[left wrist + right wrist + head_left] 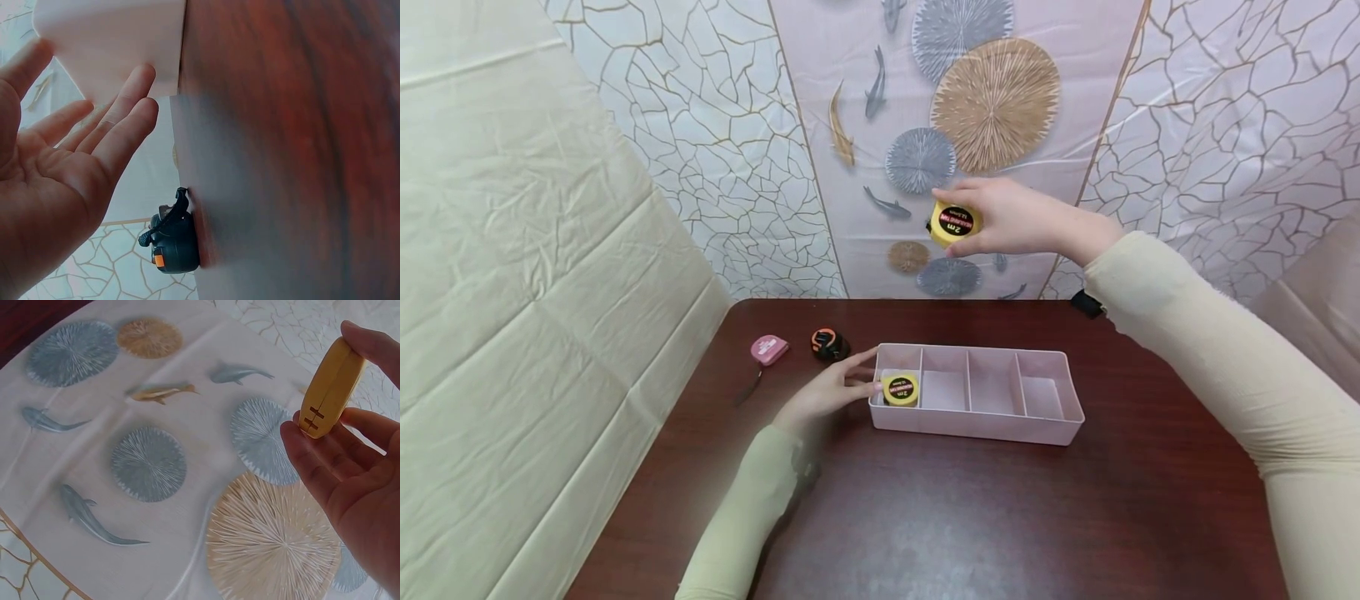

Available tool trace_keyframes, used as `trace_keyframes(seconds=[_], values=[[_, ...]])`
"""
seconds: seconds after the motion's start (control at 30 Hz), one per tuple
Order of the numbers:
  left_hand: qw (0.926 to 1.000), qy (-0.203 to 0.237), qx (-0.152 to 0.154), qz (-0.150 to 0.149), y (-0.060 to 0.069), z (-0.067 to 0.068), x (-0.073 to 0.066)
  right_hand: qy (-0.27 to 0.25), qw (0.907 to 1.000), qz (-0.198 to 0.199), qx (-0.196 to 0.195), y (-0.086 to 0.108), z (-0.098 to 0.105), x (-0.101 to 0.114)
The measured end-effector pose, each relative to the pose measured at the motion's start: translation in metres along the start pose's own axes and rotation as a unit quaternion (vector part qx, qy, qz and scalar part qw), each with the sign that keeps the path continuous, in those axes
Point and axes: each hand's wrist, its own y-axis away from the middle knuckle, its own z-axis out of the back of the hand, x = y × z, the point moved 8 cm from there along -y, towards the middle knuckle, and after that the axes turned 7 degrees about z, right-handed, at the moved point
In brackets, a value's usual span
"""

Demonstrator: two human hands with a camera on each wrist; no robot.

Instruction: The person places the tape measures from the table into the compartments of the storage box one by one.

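Raised above the table, the right hand (1011, 218) pinches a yellow tape measure (956, 223) between thumb and fingers. In the right wrist view the hand (359, 469) holds the yellow tape measure (332, 387) by its edges. The left hand (827, 392) touches the left end of a pink four-compartment tray (977, 425), its fingers spread. A second yellow tape measure (900, 389) lies in the leftmost compartment. The left wrist view shows the left hand (75, 144) with fingers extended against the tray wall (119, 44).
A black and orange tape measure (829, 344) and a pink tape measure (769, 350) with a dark strap lie on the table (970, 517), left of the tray. A small black object (1087, 304) is at the back edge. Patterned cloth (700, 150) hangs behind.
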Motion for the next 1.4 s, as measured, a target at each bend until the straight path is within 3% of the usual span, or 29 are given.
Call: trace_keyframes(seconds=[0.17, 0.4, 1.1, 1.4], values=[[1.0, 0.0, 0.002, -0.002, 0.001, 0.0, 0.0, 0.006, 0.9998, 0.02, -0.007, 0.002, -0.009, 0.001], [0.9997, 0.022, 0.01, 0.005, 0.0, -0.001, 0.002, 0.003, 0.9999, 0.002, 0.01, 0.007, -0.021, -0.002], [0.9992, 0.037, 0.012, 0.01, 0.001, -0.001, 0.0, -0.018, 0.9994, 0.015, 0.025, 0.018, -0.059, -0.003], [0.9996, 0.017, 0.001, 0.021, 0.001, 0.001, 0.002, -0.025, 0.9986, 0.034, 0.033, 0.019, -0.082, 0.003]])
